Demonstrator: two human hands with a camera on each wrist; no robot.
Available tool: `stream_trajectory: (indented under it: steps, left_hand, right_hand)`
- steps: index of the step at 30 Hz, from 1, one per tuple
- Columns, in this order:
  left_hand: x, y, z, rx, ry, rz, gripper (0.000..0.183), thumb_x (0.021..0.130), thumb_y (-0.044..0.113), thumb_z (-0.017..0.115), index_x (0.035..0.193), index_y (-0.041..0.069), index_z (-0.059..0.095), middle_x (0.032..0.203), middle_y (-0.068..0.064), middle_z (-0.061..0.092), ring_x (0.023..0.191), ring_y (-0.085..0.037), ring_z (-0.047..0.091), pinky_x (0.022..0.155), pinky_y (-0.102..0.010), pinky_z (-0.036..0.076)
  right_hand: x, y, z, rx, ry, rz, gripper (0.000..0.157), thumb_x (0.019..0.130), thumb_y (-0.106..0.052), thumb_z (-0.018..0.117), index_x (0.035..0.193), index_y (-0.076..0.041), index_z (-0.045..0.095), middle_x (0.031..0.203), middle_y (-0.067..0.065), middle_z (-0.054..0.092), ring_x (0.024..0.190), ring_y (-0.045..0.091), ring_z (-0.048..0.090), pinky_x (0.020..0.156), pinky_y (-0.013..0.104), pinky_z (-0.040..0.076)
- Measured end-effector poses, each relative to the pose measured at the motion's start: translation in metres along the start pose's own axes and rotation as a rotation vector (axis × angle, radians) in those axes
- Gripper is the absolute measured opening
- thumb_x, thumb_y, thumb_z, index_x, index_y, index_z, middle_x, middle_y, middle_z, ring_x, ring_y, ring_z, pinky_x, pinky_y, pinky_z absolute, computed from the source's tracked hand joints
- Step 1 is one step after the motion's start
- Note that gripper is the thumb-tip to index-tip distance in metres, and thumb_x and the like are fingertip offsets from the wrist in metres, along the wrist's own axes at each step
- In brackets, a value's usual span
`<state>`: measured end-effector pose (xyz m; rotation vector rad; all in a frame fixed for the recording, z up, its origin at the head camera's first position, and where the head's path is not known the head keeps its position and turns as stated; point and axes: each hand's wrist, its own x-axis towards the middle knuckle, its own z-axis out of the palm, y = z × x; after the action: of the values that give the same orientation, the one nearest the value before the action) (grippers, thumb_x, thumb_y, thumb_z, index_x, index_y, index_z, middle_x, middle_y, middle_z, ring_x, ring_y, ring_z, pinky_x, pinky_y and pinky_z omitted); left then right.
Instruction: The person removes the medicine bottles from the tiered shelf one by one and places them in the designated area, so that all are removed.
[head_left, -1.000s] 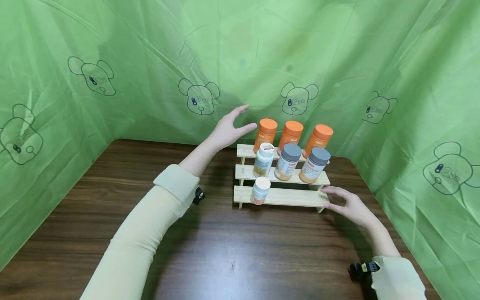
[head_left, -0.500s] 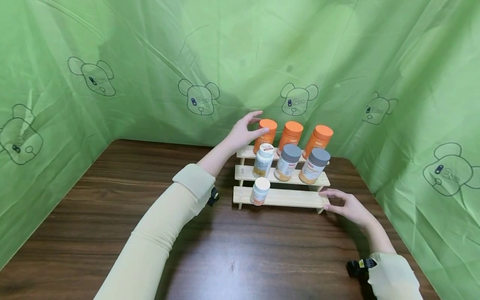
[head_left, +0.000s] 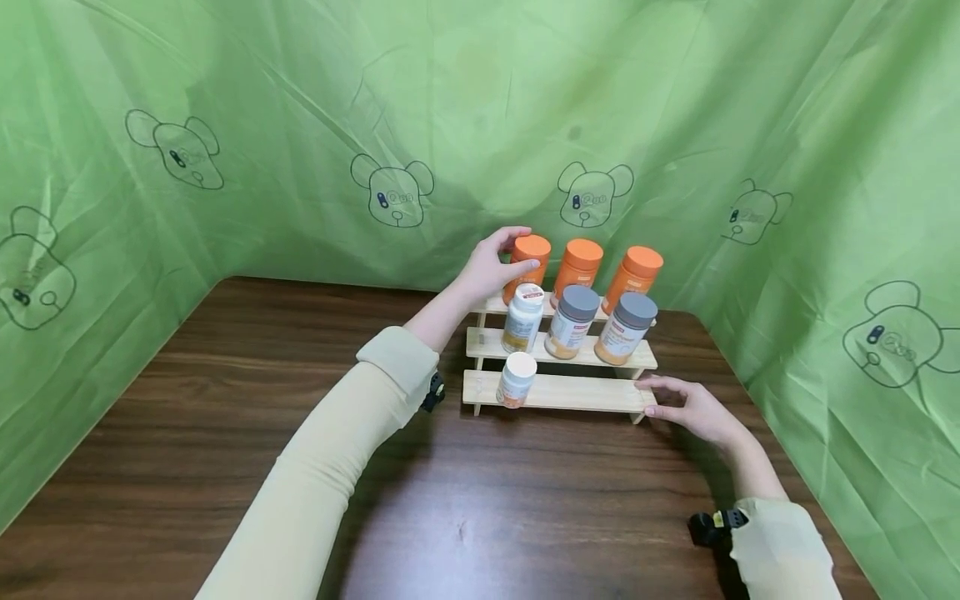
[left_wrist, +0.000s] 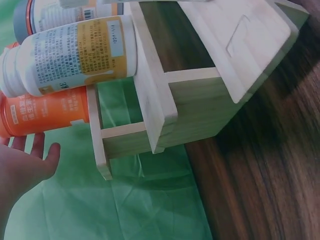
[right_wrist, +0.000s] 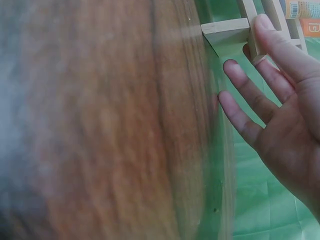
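A three-tier wooden display stand [head_left: 577, 393] holds several supplement bottles. My left hand [head_left: 489, 271] grips the left orange bottle [head_left: 531, 250] on the top tier, thumb across its front and fingers behind. In the left wrist view, that orange bottle [left_wrist: 47, 111] lies against the fingers [left_wrist: 37, 145]. My right hand [head_left: 693, 410] pinches the right end of the bottom tier; in the right wrist view the thumb [right_wrist: 280, 45] lies against the wood and the other fingers spread apart. On the bottom tier stands a small white bottle [head_left: 517, 382], at the left.
Two more orange bottles [head_left: 578, 265] stand on the top tier. The middle tier carries a white bottle [head_left: 523, 321] and two grey-capped bottles [head_left: 572, 323]. Green cloth [head_left: 300, 83] with bear drawings walls the dark wooden table [head_left: 262, 367] at the back and sides.
My left hand has moved right to the left orange bottle and closed round it. The right hand has stayed at the stand's end. The bottles still stand in their places.
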<state>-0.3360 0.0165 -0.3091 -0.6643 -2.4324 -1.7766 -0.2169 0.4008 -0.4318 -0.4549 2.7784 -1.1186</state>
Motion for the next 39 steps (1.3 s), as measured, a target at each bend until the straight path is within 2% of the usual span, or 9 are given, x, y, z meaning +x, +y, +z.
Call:
stream_trajectory:
  steps: [4,13,18,27,34,39]
  left_hand:
    - [0.000,0.001,0.000,0.000,0.008,-0.011,0.058,0.086,0.027,0.070,0.138,0.015,0.046,0.125,-0.002,0.056,0.114,-0.016,0.050,0.094,-0.033,0.045]
    - [0.001,0.002,-0.007,-0.003,0.025,-0.010,0.057,0.083,0.030,0.073,0.134,0.019,0.050,0.126,0.001,0.056,0.116,-0.014,0.049,0.100,-0.035,0.042]
    - [-0.001,0.007,-0.016,-0.003,0.038,-0.012,0.059,0.081,0.031,0.075,0.133,0.018,0.051,0.125,0.002,0.057,0.115,-0.013,0.050,0.100,-0.036,0.041]
    - [-0.012,0.020,-0.041,0.006,0.032,-0.003,0.061,0.079,0.029,0.078,0.133,0.020,0.051,0.126,0.004,0.057,0.116,-0.011,0.050,0.098,-0.033,0.042]
    - [-0.022,0.015,-0.066,-0.079,0.046,-0.008,0.062,0.078,0.026,0.078,0.133,0.014,0.051,0.123,0.000,0.060,0.114,-0.013,0.051,0.096,-0.035,0.045]
    - [-0.028,0.011,-0.087,-0.086,0.059,0.004,0.061,0.079,0.024,0.078,0.132,0.013,0.052,0.124,-0.002,0.060,0.114,-0.014,0.051,0.097,-0.035,0.044]
  right_hand:
    - [0.000,-0.002,0.000,0.013,-0.007,-0.016,0.046,0.085,-0.028,0.071,0.128,-0.017,0.058,0.133,0.009,0.055,0.111,0.010,0.053,0.088,0.026,0.045]
    - [0.001,-0.004,0.000,0.028,-0.013,-0.003,0.046,0.084,-0.029,0.072,0.126,-0.015,0.060,0.129,0.011,0.057,0.103,0.011,0.058,0.082,0.021,0.047]
    - [0.002,-0.002,0.000,0.010,-0.010,-0.009,0.044,0.084,-0.028,0.072,0.124,-0.014,0.060,0.125,0.012,0.059,0.096,0.010,0.059,0.077,0.021,0.048]
    - [0.001,-0.005,-0.001,0.036,-0.002,-0.015,0.045,0.083,-0.025,0.073,0.124,-0.012,0.060,0.119,0.014,0.060,0.088,0.011,0.061,0.070,0.024,0.050]
    - [0.000,-0.009,0.001,0.026,-0.003,0.000,0.048,0.083,-0.027,0.073,0.126,-0.012,0.059,0.119,0.014,0.060,0.087,0.012,0.060,0.071,0.023,0.050]
    - [-0.001,-0.012,0.003,0.020,0.001,0.001,0.048,0.082,-0.027,0.073,0.126,-0.014,0.059,0.115,0.011,0.062,0.086,0.012,0.060,0.070,0.023,0.050]
